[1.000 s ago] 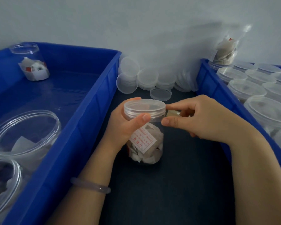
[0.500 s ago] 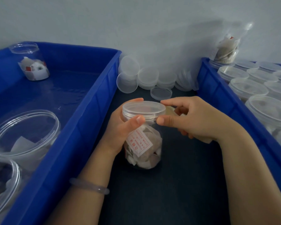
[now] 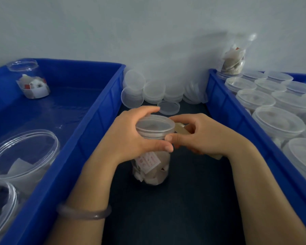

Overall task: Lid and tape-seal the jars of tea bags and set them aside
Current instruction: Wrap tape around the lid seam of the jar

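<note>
A clear plastic jar (image 3: 151, 169) of tea bags stands on the dark table between two blue bins. A translucent lid (image 3: 155, 126) sits on top of it. My left hand (image 3: 131, 137) wraps the jar's neck, thumb in front and fingers behind the lid. My right hand (image 3: 203, 137) is at the lid's right side, with its thumb tip against the rim. It holds a tan tape roll (image 3: 181, 129), mostly hidden by the fingers.
The left blue bin (image 3: 88, 131) holds several open jars of tea bags, one (image 3: 31, 80) at its far corner. The right blue bin (image 3: 224, 110) is packed with lidded jars (image 3: 277, 121). Loose lids (image 3: 154, 92) are stacked against the wall behind.
My left hand has shifted higher around the jar's neck and its fingers now curl over the back of the lid. My right hand has closed in against the lid's right rim.
</note>
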Available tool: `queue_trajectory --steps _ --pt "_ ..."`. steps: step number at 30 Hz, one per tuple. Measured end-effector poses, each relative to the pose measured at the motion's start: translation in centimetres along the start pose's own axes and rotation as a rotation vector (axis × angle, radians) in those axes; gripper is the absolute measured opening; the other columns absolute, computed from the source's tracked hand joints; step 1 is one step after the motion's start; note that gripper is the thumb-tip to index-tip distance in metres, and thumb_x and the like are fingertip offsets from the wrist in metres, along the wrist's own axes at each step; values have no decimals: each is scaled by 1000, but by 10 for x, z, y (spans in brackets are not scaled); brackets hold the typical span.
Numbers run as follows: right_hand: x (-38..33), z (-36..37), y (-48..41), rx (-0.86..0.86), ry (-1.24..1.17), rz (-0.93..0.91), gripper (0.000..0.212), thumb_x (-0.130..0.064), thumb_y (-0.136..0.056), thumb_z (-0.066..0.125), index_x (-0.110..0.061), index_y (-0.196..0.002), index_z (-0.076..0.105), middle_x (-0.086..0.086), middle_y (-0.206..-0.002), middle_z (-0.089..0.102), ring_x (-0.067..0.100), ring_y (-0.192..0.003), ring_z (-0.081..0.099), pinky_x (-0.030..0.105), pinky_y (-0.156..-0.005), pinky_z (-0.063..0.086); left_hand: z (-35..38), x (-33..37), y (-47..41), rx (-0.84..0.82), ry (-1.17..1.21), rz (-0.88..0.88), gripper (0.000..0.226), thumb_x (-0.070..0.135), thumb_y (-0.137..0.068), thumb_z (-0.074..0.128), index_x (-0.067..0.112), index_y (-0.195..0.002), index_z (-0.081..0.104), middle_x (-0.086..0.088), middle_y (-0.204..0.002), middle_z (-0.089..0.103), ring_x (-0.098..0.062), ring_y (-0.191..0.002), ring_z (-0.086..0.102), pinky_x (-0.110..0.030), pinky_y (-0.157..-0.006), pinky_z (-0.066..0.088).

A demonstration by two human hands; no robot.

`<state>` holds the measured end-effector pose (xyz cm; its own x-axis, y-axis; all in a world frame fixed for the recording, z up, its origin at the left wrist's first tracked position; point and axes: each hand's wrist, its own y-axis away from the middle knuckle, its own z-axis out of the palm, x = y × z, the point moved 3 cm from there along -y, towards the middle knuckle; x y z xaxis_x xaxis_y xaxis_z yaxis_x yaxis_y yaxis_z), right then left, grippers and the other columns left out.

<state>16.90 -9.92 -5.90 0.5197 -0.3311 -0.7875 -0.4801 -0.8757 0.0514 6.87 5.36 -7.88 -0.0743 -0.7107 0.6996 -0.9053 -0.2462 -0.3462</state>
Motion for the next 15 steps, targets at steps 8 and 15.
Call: queue_trajectory --steps 8,15 --pt "5 -5 3 -81 116 7 69 -31 -82 71 -48 -140 37 -11 -98 66 4 -87 66 27 -73 54 -8 7 -5 -160 28 -60 79 33 -64 85 43 -130 44 24 -126 50 4 -116 49 -20 -93 45" --pt "7 -1 -8 103 187 -16 57 -42 -85 63 -49 -137 41 -34 -55 51 -11 -53 50 19 -59 37 -3 24 -32 -266 -238 -226 98 57 -56 81 35 -140 37 14 -133 33 -5 -111 39 -26 -84 38"
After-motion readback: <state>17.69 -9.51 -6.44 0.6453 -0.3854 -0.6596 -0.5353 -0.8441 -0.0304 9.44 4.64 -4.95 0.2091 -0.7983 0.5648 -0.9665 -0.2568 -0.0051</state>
